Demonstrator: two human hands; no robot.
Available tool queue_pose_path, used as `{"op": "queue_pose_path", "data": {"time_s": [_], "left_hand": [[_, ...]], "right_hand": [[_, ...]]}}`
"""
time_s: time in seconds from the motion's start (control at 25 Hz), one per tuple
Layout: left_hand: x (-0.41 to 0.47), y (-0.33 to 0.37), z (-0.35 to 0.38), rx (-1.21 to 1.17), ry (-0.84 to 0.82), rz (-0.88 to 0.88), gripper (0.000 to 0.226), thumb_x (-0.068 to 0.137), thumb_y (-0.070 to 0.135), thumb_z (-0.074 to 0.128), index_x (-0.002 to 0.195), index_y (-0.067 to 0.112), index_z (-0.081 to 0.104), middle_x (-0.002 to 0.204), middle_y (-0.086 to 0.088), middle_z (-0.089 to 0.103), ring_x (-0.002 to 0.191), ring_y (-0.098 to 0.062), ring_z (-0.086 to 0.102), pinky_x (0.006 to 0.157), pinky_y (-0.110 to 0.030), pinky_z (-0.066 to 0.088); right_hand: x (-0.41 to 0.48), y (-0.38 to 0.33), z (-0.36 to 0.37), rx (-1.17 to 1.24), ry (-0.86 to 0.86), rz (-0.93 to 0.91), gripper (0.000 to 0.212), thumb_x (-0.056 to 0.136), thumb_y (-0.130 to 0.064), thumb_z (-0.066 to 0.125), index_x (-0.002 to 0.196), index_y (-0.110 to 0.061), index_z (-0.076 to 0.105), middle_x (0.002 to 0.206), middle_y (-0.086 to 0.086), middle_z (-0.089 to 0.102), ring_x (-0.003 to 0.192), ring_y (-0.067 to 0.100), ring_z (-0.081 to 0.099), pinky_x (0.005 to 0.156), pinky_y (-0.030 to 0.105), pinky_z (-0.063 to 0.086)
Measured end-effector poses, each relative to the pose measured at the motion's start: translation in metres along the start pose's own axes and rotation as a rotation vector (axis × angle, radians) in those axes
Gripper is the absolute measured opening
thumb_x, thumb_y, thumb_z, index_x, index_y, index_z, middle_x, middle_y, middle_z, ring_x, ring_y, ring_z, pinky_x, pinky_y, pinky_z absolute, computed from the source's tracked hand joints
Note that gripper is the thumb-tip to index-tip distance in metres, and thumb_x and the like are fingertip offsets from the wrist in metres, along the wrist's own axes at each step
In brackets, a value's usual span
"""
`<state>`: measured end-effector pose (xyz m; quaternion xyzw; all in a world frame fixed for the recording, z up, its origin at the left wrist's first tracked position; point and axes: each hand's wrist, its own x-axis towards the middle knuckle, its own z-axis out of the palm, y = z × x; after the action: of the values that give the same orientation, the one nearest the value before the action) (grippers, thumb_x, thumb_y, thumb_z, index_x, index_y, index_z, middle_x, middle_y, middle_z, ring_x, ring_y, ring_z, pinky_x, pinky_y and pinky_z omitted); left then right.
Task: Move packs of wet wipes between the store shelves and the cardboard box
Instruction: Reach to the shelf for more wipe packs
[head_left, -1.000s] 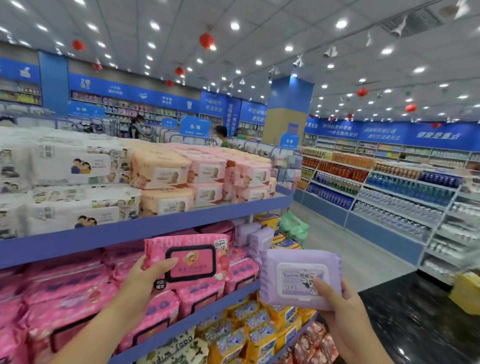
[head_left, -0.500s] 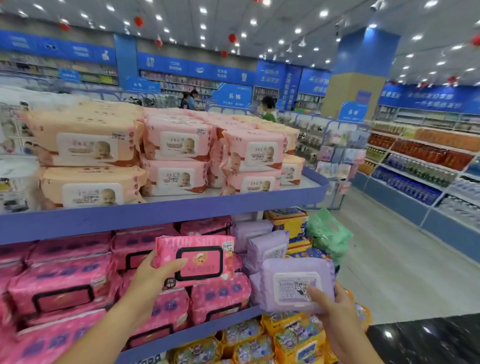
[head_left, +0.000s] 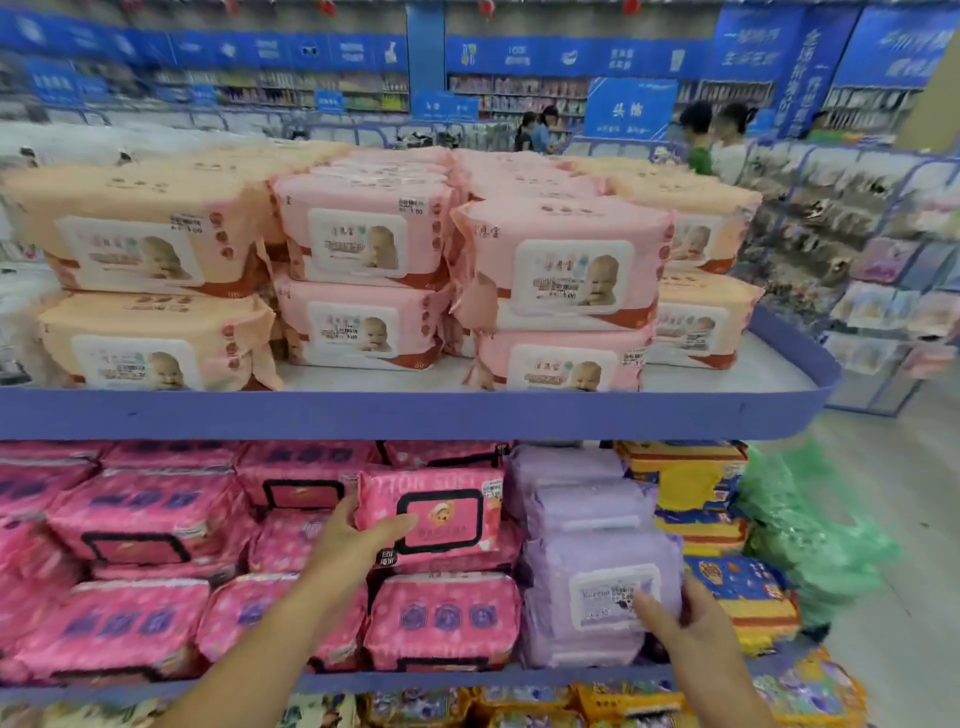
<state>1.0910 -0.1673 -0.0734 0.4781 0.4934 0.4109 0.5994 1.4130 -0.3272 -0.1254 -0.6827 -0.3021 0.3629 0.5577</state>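
Shelving step: both packs are going onto the blue middle shelf (head_left: 441, 682). My left grip (head_left: 353, 540) is clamped on the bright pink rectangular plastic wipes pack (head_left: 441, 514), thumb across its face, right in front of the pink stacks. My right grip (head_left: 685, 623) is curled round the soft purple wipes pack with a white flap lid (head_left: 597, 587), low at the front of the purple column. Likely next: seat each on its own colour, then release. The cardboard box is out of view.

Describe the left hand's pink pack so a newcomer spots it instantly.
Find the blue shelf lip under the baby-face packs; look below it. Left of the purple packs, the left hand grips one pink pack. Only it shows big white lettering above its black-framed lid.
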Motion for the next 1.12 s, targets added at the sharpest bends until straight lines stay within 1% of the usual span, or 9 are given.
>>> {"op": "queue_pose_path", "data": {"time_s": [0.08,0.24,0.32,0.4,0.52,0.64,0.72,0.92,1.12], "left_hand": [[0.011,-0.001,0.006,0.039,-0.061,0.019,0.089,0.076,0.027,0.086,0.150,0.030,0.036,0.134,0.006,0.057,0.126,-0.021,0.053,0.112,-0.042,0.035],[0.019,0.000,0.011,0.245,-0.117,0.100,0.113,0.062,0.048,0.090,0.157,0.036,0.028,0.146,0.018,0.040,0.137,-0.013,0.041,0.119,-0.044,0.032],[0.022,-0.001,0.006,0.316,-0.115,0.125,0.106,0.065,0.054,0.086,0.154,0.039,0.031,0.151,0.019,0.038,0.141,-0.011,0.040,0.120,-0.044,0.032],[0.021,-0.008,0.000,0.466,-0.093,0.203,0.090,0.080,0.042,0.081,0.152,0.044,0.027,0.155,0.018,0.031,0.145,-0.008,0.032,0.122,-0.040,0.028],[0.012,-0.019,0.002,0.592,0.011,0.286,0.089,0.090,0.037,0.073,0.158,0.042,0.016,0.159,0.018,0.019,0.147,-0.007,0.024,0.123,-0.042,0.027],[0.008,-0.025,0.008,0.607,0.068,0.281,0.085,0.091,0.038,0.071,0.159,0.034,0.020,0.161,0.009,0.030,0.148,-0.016,0.031,0.121,-0.046,0.032],[0.005,-0.024,0.012,0.615,0.091,0.250,0.085,0.089,0.038,0.072,0.158,0.030,0.024,0.159,0.006,0.037,0.147,-0.019,0.035,0.120,-0.047,0.033],[-0.002,-0.020,0.011,0.654,0.087,0.162,0.085,0.088,0.042,0.074,0.157,0.026,0.027,0.155,0.000,0.045,0.143,-0.025,0.043,0.116,-0.051,0.039],[-0.010,-0.007,0.011,0.691,0.072,0.166,0.095,0.087,0.035,0.078,0.160,0.016,0.020,0.160,-0.008,0.034,0.146,-0.029,0.037,0.119,-0.044,0.035]], "right_hand": [[0.001,0.000,0.007,-0.155,0.027,-0.067,0.046,0.082,-0.041,0.071,0.123,-0.025,0.058,0.119,0.003,0.067,0.100,0.018,0.068,0.083,0.044,0.058],[-0.004,0.012,0.017,-0.409,0.109,-0.159,0.083,0.085,-0.049,0.064,0.155,-0.025,0.027,0.153,0.002,0.043,0.135,0.029,0.047,0.105,0.054,0.046],[-0.008,0.010,0.019,-0.621,0.231,-0.376,0.075,0.092,-0.053,0.055,0.154,-0.018,0.033,0.155,0.014,0.039,0.135,0.039,0.044,0.105,0.057,0.044],[-0.012,0.010,0.019,-0.812,0.247,-0.618,0.074,0.089,-0.066,0.049,0.148,-0.024,0.041,0.154,0.021,0.036,0.131,0.041,0.043,0.101,0.055,0.043],[-0.004,0.011,0.019,-0.826,0.154,-0.672,0.081,0.075,-0.085,0.046,0.143,-0.043,0.037,0.163,0.005,0.019,0.139,0.035,0.032,0.102,0.054,0.038],[0.004,0.021,0.020,-0.789,0.186,-0.712,0.076,0.072,-0.073,0.067,0.137,-0.042,0.043,0.164,-0.011,0.005,0.141,0.035,0.028,0.102,0.059,0.042],[0.002,0.026,0.026,-0.769,0.189,-0.680,0.076,0.071,-0.055,0.081,0.136,-0.036,0.046,0.165,-0.007,0.006,0.143,0.036,0.025,0.103,0.064,0.042],[-0.013,0.019,0.036,-0.805,0.159,-0.550,0.075,0.074,-0.055,0.070,0.141,-0.029,0.048,0.164,-0.001,0.005,0.147,0.033,0.016,0.107,0.062,0.040],[-0.019,0.007,0.030,-0.947,0.222,-0.570,0.086,0.070,-0.050,0.084,0.142,-0.022,0.048,0.161,0.010,0.015,0.144,0.041,0.025,0.109,0.060,0.040]]}}
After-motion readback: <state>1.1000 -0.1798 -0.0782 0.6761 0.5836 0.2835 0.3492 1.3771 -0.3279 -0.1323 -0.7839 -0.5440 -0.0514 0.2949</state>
